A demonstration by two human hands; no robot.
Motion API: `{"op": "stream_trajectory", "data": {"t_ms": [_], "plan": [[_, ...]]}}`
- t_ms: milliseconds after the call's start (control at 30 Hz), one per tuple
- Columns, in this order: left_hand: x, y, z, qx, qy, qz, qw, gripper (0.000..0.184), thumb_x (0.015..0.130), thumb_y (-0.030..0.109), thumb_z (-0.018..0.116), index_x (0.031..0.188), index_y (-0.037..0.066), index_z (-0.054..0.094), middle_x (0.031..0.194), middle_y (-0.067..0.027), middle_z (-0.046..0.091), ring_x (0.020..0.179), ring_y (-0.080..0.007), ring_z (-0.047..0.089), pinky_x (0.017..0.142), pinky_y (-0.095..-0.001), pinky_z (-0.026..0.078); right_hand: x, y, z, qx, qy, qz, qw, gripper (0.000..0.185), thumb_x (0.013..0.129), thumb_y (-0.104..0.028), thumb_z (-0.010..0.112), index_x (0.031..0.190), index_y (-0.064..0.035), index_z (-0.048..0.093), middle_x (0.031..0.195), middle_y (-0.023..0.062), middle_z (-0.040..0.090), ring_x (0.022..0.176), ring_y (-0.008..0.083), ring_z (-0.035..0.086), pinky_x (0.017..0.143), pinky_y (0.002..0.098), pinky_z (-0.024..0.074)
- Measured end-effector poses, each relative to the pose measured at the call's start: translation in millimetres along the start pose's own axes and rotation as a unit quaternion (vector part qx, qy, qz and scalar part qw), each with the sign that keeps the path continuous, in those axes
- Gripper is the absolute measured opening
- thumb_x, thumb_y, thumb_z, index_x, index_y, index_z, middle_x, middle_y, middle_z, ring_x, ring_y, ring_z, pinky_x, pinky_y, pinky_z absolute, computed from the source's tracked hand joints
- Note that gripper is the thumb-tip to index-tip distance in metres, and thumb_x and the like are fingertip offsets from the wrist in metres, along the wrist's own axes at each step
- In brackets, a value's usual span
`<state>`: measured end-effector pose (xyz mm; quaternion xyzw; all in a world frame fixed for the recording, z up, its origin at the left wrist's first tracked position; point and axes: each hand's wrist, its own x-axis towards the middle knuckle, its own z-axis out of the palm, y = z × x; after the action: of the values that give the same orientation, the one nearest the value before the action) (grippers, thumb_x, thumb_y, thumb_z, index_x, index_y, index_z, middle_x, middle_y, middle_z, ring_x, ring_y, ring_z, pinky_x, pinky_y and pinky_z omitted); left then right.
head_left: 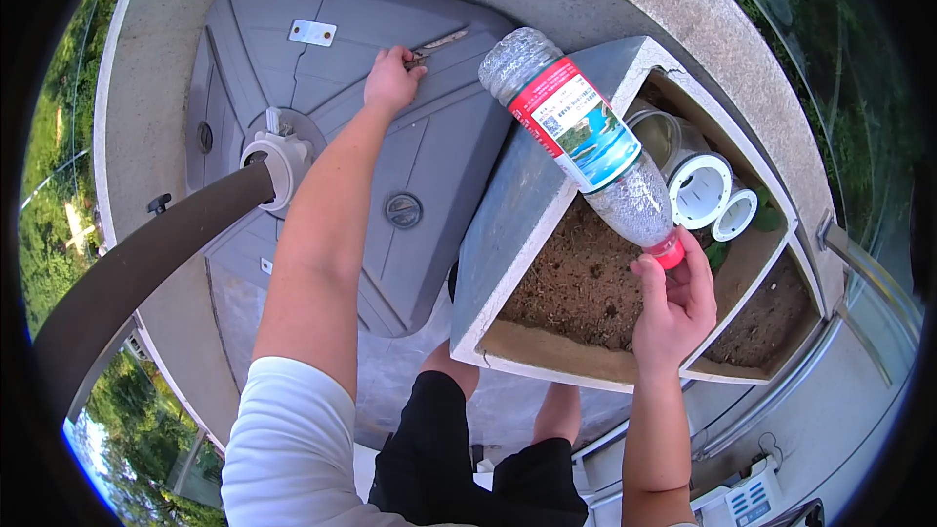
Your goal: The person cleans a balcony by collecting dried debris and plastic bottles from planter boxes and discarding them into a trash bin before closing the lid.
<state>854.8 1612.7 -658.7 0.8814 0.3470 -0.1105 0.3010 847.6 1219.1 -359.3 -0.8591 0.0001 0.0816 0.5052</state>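
Note:
My right hand (673,307) pinches a clear plastic bottle (630,200) by its red cap. The bottle tilts up to the left over the planter, its base far from my fingers. A red-bordered label with a blue lake picture wraps its middle, and no drink shows inside. My left hand (393,80) is closed around the handle end of a narrow tool with a metal blade (444,40), resting at the grey plastic lid. The blade points away to the upper right. Whether it is a knife or scissors I cannot tell, since my fingers hide the handle.
The grey umbrella base (429,166) carries a brown pole (161,229) on the left. Beside it stands a concrete planter (508,244) with brown soil (576,283) and white-rimmed plastic containers (701,190). A concrete parapet (673,0) curves behind; a metal railing (874,268) is at right.

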Motion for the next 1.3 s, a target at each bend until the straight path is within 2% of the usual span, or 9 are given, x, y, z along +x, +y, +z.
{"op": "stream_trajectory", "data": {"t_ms": [233, 333, 433, 467, 533, 667, 900, 1167, 1300], "plan": [[-1.8, 0.1, -0.7, -0.013, 0.066, 0.001, 0.998, 0.031, 0.085, 0.025, 0.074, 0.104, 0.004, 0.063, 0.094, -0.0154, 0.068, 0.087, -0.0329, 0.066, 0.082, -0.0409, 0.052, 1.0, 0.1, -1.6, -0.004, 0.000, -0.001, 1.000, 0.042, 0.082, 0.008, 0.073, 0.122, 0.0092, 0.060, 0.118, 0.0157, 0.063, 0.098, 0.0187, 0.067, 0.078, 0.0275, 0.0577], [-7.0, 0.1, -7.7, -0.089, 0.077, 0.004, 0.993, 0.030, 0.086, 0.025, 0.074, 0.102, 0.002, 0.063, 0.087, -0.0120, 0.069, 0.078, -0.0282, 0.067, 0.074, -0.0378, 0.053, -0.9, -4.6, -3.1, -0.003, -0.006, 0.014, 1.000, 0.040, 0.083, 0.007, 0.072, 0.121, 0.0093, 0.060, 0.118, 0.0150, 0.062, 0.099, 0.0189, 0.066, 0.079, 0.0275, 0.0577], [-12.4, 2.5, -15.7, -0.199, 0.083, -0.004, 0.976, 0.030, 0.087, 0.024, 0.074, 0.103, 0.001, 0.061, 0.086, -0.0069, 0.068, 0.073, -0.0183, 0.065, 0.062, -0.0327, 0.051, -2.3, -11.3, -2.5, 0.023, -0.009, 0.029, 0.999, 0.039, 0.084, 0.007, 0.071, 0.121, 0.0094, 0.060, 0.117, 0.0143, 0.063, 0.100, 0.0190, 0.066, 0.081, 0.0276, 0.0576], [-17.5, 5.1, -19.6, -0.279, 0.065, -0.042, 0.957, 0.029, 0.088, 0.023, 0.074, 0.103, 0.002, 0.060, 0.085, -0.0052, 0.066, 0.071, -0.0154, 0.063, 0.059, -0.0308, 0.048, -3.9, -14.0, -2.5, 0.035, -0.009, 0.033, 0.999, 0.039, 0.085, 0.006, 0.071, 0.121, 0.0095, 0.060, 0.116, 0.0141, 0.063, 0.100, 0.0189, 0.066, 0.081, 0.0276, 0.0576], [-32.0, 37.3, -47.2, -0.434, 0.035, -0.109, 0.894, 0.027, 0.090, 0.021, 0.073, 0.104, 0.003, 0.058, 0.082, -0.0016, 0.063, 0.067, -0.0094, 0.058, 0.052, -0.0268, 0.044, -5.6, -21.5, -1.3, 0.052, -0.012, 0.030, 0.998, 0.038, 0.085, 0.005, 0.072, 0.122, 0.0074, 0.061, 0.114, 0.0116, 0.063, 0.099, 0.0167, 0.066, 0.080, 0.0262, 0.0573], [-78.0, 93.3, -108.2, -0.591, -0.034, -0.123, 0.796, 0.020, 0.093, 0.019, 0.070, 0.099, 0.009, 0.054, 0.075, 0.0015, 0.056, 0.060, -0.0061, 0.051, 0.048, -0.0221, 0.036, -6.2, -45.3, -6.4, 0.076, -0.004, 0.031, 0.997, 0.040, 0.083, 0.002, 0.075, 0.121, 0.0039, 0.063, 0.110, 0.0089, 0.065, 0.090, 0.0114, 0.065, 0.072, 0.0233, 0.0577], [-172.3, 192.2, -190.8, -0.707, -0.093, -0.098, 0.694, 0.015, 0.095, 0.016, 0.067, 0.097, 0.010, 0.053, 0.082, 0.0012, 0.057, 0.064, -0.0064, 0.051, 0.049, -0.0224, 0.037, -22.5, -103.0, -66.8, 0.110, 0.033, 0.042, 0.992, 0.039, 0.084, -0.002, 0.076, 0.120, 0.0047, 0.063, 0.103, 0.0088, 0.066, 0.086, 0.0106, 0.065, 0.071, 0.0253, 0.0585], [-291.6, 323.6, -235.0, -0.756, -0.165, -0.071, 0.629, 0.011, 0.096, 0.016, 0.065, 0.096, 0.012, 0.055, 0.083, 0.0014, 0.057, 0.064, -0.0074, 0.051, 0.049, -0.0226, 0.038, -71.3, -170.6, -194.5, 0.155, 0.093, 0.055, 0.982, 0.040, 0.085, -0.005, 0.076, 0.120, 0.0060, 0.063, 0.097, 0.0097, 0.068, 0.081, 0.0118, 0.066, 0.070, 0.0259, 0.0579], [-361.0, 393.6, -251.5, -0.745, -0.200, -0.041, 0.635, 0.010, 0.097, 0.015, 0.064, 0.096, 0.011, 0.055, 0.083, 0.0013, 0.057, 0.064, -0.0069, 0.052, 0.048, -0.0218, 0.038, -104.7, -193.8, -274.9, 0.143, 0.145, 0.019, 0.979, 0.038, 0.085, -0.007, 0.076, 0.119, 0.0066, 0.063, 0.093, 0.0098, 0.069, 0.079, 0.0123, 0.067, 0.069, 0.0261, 0.0573]]}}
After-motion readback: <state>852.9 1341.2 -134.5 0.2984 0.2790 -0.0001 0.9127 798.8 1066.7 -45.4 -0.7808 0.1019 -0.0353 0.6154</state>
